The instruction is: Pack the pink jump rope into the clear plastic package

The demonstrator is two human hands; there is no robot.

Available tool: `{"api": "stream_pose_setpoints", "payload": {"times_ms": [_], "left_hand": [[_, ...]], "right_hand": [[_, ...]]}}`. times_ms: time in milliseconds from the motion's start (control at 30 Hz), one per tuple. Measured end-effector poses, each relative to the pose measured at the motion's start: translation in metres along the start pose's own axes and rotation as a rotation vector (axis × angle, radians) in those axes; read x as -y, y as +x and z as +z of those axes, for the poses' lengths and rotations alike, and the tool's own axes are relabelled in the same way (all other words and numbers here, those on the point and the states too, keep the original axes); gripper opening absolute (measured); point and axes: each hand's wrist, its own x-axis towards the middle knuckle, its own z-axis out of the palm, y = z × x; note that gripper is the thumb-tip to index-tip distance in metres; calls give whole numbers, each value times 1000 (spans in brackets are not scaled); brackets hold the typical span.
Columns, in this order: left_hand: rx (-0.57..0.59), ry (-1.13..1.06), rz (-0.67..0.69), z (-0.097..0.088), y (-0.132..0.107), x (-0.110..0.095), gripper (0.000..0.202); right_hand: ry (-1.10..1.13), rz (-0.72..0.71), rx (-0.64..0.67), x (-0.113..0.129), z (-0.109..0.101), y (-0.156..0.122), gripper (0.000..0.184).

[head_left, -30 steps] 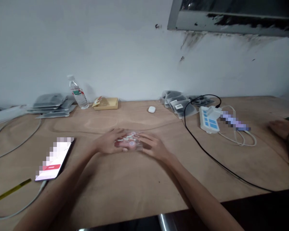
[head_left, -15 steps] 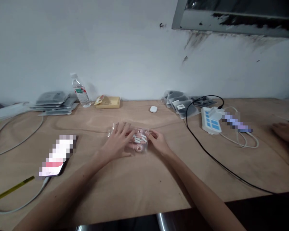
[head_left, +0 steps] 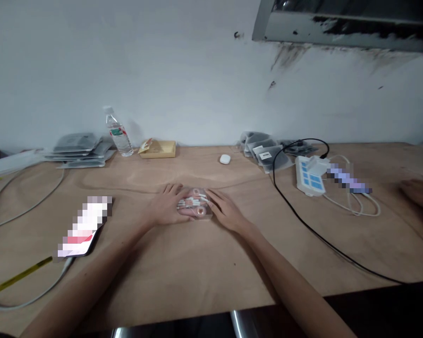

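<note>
Clear packet (head_left: 196, 206), nearer the wearer than the white case (head_left: 224, 159), lies between left hand (head_left: 167, 205) and right hand (head_left: 227, 211), both touching it, pinch untellable; judged light, slippery, soft-filmed over firmer rolls, best held by its ends.

A plain workroom or small workshop, it seems — a long wooden surface (head_left: 204, 263) against a stained wall (head_left: 197, 75), piles of bagged packets (head_left: 79, 149), a power strip (head_left: 308, 180), another person's hand (head_left: 418, 190) at the right edge.
</note>
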Motion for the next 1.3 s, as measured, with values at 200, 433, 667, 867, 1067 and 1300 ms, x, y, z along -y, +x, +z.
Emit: {"api": "stream_pose_setpoints", "payload": {"times_ms": [200, 433, 667, 867, 1067, 1300], "left_hand": [[-2, 33, -8, 1, 0, 1, 90], [3, 38, -17, 1, -2, -2, 88], [-201, -327, -71, 0, -3, 20, 57], [-358, -500, -358, 16, -25, 49, 58], [-149, -288, -87, 18, -42, 44, 78], [-6, -138, -33, 5, -40, 43, 101]], "right_hand": [[-19, -28, 54, -5, -2, 0, 56], [-63, -15, 21, -20, -7, -2, 46], [-151, -73, 51, -26, -15, -1, 39], [-138, -107, 58, -24, -12, 1, 42], [-42, -110, 150, -31, -15, -3, 68], [1, -141, 198, -30, -24, -6, 89]]}}
